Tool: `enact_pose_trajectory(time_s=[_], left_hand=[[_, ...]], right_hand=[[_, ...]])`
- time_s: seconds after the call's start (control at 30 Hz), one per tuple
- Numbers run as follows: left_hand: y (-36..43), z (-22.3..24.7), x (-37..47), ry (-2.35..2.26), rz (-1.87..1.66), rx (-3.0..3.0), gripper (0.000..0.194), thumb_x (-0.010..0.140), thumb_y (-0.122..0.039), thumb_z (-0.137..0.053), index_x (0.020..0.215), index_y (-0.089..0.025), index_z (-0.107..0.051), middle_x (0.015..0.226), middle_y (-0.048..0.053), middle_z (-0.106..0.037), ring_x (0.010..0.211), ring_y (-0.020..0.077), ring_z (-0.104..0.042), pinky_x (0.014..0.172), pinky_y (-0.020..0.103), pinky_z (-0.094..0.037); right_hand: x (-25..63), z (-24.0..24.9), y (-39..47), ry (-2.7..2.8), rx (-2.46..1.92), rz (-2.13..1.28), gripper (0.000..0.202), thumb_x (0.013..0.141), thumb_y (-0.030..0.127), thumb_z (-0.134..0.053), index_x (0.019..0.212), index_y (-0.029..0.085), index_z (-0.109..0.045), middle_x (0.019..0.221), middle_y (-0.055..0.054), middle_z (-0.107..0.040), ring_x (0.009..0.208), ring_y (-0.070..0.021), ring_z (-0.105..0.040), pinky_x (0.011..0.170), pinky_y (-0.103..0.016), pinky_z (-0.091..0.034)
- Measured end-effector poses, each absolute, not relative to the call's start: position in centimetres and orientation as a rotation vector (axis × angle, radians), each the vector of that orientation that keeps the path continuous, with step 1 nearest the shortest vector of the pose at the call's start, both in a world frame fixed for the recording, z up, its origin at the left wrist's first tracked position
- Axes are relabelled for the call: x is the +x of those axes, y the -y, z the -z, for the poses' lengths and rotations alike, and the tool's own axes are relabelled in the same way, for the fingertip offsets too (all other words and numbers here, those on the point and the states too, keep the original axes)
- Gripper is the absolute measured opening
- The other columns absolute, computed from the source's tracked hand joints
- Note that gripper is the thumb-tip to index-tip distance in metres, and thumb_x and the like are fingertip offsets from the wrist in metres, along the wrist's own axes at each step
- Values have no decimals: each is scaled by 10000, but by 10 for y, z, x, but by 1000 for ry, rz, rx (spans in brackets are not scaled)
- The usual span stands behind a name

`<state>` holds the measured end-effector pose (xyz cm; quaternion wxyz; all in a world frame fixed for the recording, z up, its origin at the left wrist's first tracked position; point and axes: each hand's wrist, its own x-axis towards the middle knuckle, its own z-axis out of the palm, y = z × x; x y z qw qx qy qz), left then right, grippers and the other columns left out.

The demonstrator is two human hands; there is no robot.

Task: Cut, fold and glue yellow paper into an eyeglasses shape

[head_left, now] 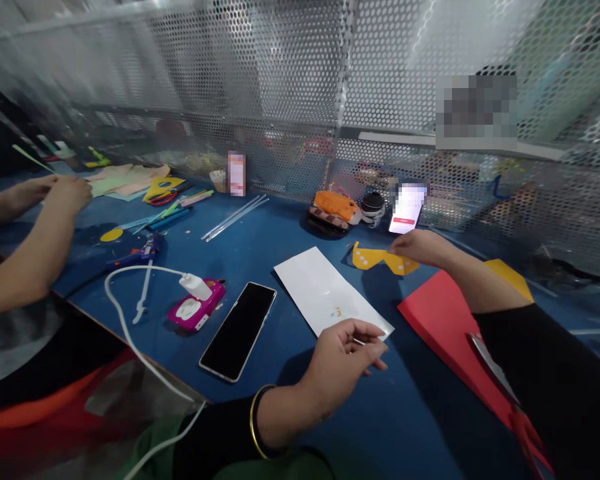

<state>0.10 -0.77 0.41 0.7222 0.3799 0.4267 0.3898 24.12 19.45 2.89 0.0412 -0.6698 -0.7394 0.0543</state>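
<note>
My right hand (423,247) pinches the upper right edge of a yellow paper cutout (367,257), shaped like a pair of glasses with small pale squares on it. It is raised over the blue table. My left hand (347,360), with a gold bangle at the wrist, hovers by the near corner of a white sheet (320,287). Its fingers are loosely curled and apart, with nothing visible in them. Tiny blue and yellow bits (336,312) lie on that sheet. Under my right forearm are red paper (440,313) and red-handled scissors (495,367).
A black-screened phone (239,332) and a pink power strip (195,307) with a white charger lie left. Behind are a glue gun (145,252), clear sticks (235,218), an orange pouch (337,205) and a lit phone (407,208). Another person's hands (55,193) work at far left.
</note>
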Motion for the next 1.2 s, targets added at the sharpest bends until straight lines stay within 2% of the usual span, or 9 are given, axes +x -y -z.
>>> enact_pose_trajectory(time_s=[0.07,0.17,0.27,0.33,0.43,0.57,0.77,0.97,1.2], left_hand=[[10,-5,3,-925,-828,830,223,729,-266,-754,923,-163,-714,827,30,-680,644,103,-657,564,196,-441],[11,-4,4,-919,-798,822,205,722,-270,-757,893,-167,-710,792,16,-663,628,100,-651,562,197,-437],[10,0,4,-925,-778,827,206,724,-276,-759,894,-171,-707,782,8,-654,625,101,-650,561,199,-434],[8,5,2,-928,-766,830,220,729,-283,-757,912,-172,-706,806,15,-664,636,104,-655,562,200,-432],[7,9,0,-936,-761,824,244,730,-286,-751,934,-162,-699,840,30,-681,644,105,-656,558,200,-425],[5,8,-2,-923,-714,819,271,717,-271,-745,946,-137,-689,816,26,-674,639,104,-655,562,200,-423],[4,4,-4,-934,-662,807,303,712,-311,-756,945,-130,-687,783,7,-657,647,101,-650,574,201,-427],[2,0,-4,-940,-647,813,328,699,-329,-753,946,-126,-680,841,39,-699,665,105,-653,581,209,-431],[5,5,0,-920,-611,837,325,695,-342,-763,932,-134,-681,812,30,-702,657,113,-659,569,214,-429]], right_hand=[[231,-38,-205,2268,-2033,-106,191,775,420,-690,829,266,-788,895,-48,-771,858,-253,-682,705,-315,-460],[204,-46,-227,2192,-2016,21,369,871,467,-609,1110,217,-736,1137,-126,-726,1042,-299,-656,819,-363,-480],[173,-44,-253,2108,-2022,79,433,940,433,-550,1242,141,-654,1288,-190,-636,1139,-293,-620,914,-383,-487],[158,-40,-270,2062,-2054,83,436,945,412,-579,1273,127,-611,1318,-185,-600,1142,-273,-615,940,-416,-504],[144,-33,-291,2039,-2091,34,409,941,400,-619,1278,171,-588,1298,-113,-602,1100,-229,-625,922,-449,-540],[136,-28,-304,2013,-2080,-8,397,942,402,-620,1270,181,-589,1280,-98,-610,1079,-217,-631,908,-444,-550],[153,-59,-289,1896,-1911,104,280,920,269,-541,1117,168,-712,1119,-125,-719,1032,-264,-645,807,-335,-481],[265,-95,-229,1814,-1818,188,225,858,321,-611,979,191,-749,915,-67,-736,814,-165,-611,727,-287,-422],[410,-60,-170,1446,-2195,264,281,861,289,-603,1005,124,-779,774,-198,-735,641,-194,-600,563,-332,-412]])
